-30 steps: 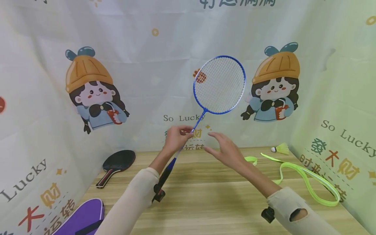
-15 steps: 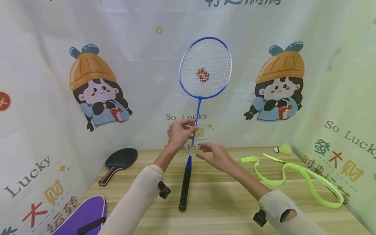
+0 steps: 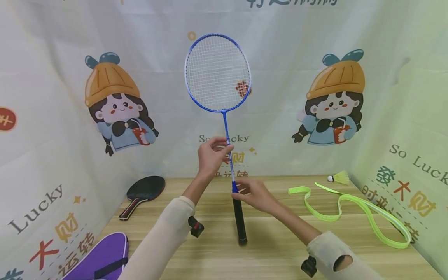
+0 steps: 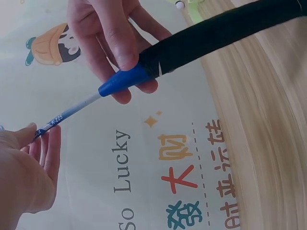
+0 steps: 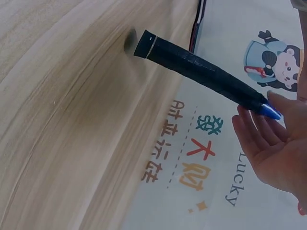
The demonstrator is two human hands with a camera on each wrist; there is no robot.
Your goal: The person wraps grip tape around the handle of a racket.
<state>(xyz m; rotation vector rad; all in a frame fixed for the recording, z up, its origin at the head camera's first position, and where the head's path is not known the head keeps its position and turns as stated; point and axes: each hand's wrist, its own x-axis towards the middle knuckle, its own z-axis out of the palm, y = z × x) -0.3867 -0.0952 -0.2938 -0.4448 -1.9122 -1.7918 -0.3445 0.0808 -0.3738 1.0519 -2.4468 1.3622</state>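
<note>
A pale cloth backdrop (image 3: 63, 163) printed with cartoon girls in orange hats and the words "So Lucky" wraps round a light wooden table (image 3: 273, 252). Above its middle a badminton racket (image 3: 224, 116) stands nearly upright, head high against the backdrop and the butt of the handle hanging just over the boards. The left hand (image 3: 211, 155) pinches the thin blue shaft between thumb and fingertips, about halfway up. The right hand (image 3: 253, 194) closes its thumb and fingers round the blue collar where the shaft meets the black grip (image 4: 216, 36); the left wrist view shows that hold plainly. The racket looks light and stiff: a slim metal shaft, a blue oval frame strung with a white mesh, and a black wrapped handle that seems matte and easy to grasp. The strings and the narrow shaft are the delicate parts, so the wrapped grip is judged the safest place to take hold, with the shaft pinched only to steady it. At the far left lies a table tennis bat (image 3: 140, 194), with a purple racket cover (image 3: 98, 258) at the near left edge. A neon yellow-green strap (image 3: 353, 208) loops across the right side, and a yellow shuttlecock (image 3: 338, 178) sits in the far right corner.
</note>
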